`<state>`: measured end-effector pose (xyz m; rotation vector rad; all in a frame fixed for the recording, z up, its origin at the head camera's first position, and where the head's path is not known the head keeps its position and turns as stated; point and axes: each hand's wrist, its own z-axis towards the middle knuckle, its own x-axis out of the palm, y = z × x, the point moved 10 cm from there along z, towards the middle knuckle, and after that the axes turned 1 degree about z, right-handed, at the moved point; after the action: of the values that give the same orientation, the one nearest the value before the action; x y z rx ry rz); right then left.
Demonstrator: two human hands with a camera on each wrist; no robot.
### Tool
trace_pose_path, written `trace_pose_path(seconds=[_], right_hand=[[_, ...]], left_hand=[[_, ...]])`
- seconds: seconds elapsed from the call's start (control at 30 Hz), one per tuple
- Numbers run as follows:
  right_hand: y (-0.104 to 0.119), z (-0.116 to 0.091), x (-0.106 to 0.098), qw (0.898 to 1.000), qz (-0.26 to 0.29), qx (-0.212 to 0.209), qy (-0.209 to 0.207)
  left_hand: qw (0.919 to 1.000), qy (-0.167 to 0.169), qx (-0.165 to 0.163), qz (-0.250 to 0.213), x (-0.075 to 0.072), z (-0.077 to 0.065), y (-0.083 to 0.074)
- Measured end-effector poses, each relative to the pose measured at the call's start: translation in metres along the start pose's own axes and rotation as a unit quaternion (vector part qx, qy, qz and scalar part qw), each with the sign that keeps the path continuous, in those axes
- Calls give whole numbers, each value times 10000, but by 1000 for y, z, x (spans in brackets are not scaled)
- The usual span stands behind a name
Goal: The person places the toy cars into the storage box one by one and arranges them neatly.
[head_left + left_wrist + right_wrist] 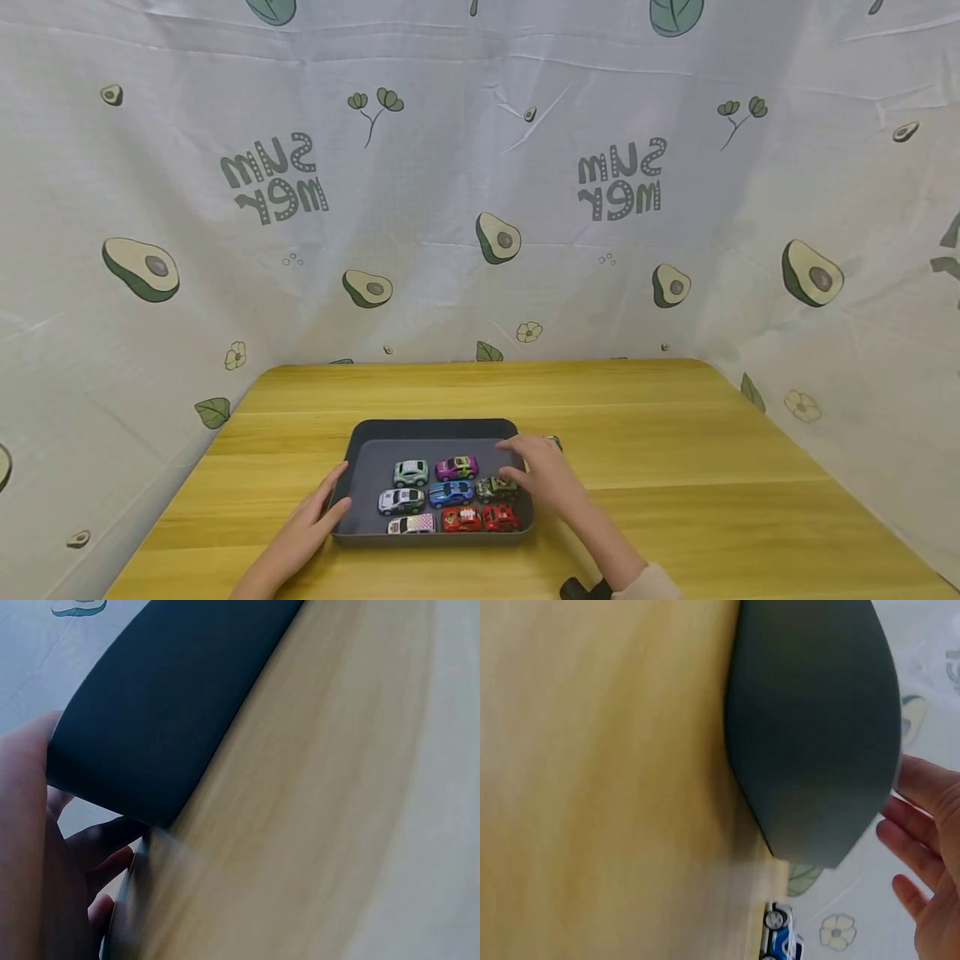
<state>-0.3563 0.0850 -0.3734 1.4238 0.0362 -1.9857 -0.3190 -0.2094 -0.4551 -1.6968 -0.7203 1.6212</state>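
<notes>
A dark grey tray (431,540) lies on the table with several toy cars inside. Among them are a purple car (456,467), a blue car (451,493), a camouflage green car (497,488) and a red car (461,518). My left hand (303,525) grips the tray's left wall, thumb over the rim and fingers outside. Above the right rim hovers my right hand (546,477), its fingers loosely spread, holding nothing. Its fingertips reach over the tray's inside near the camouflage car. In the right wrist view its thumb is close to the rim; whether they touch is unclear.
Outside the tray, beyond the right hand, another toy car (553,442) is mostly hidden; the right wrist view shows a blue and white car (784,934). A wood-patterned table (675,433) extends around the tray, with an avocado-print curtain (435,192) behind and at both sides.
</notes>
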Motion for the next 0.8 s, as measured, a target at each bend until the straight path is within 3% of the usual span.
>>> trace_pose_path(seconds=[0.17, 0.37, 0.8], right_hand=[[-14, 1, -11, 9992, 215, 154, -283], [-40, -1, -13, 9973, 443, 513, -277], [-81, -4, -7, 9916, 422, 1205, -195]], left_hand=[[10000, 9, 2, -31, 0, 0, -1], [10000, -6, -23, -12, -1, 0, 0], [10000, 5, -75, 53, 0, 0, 1]])
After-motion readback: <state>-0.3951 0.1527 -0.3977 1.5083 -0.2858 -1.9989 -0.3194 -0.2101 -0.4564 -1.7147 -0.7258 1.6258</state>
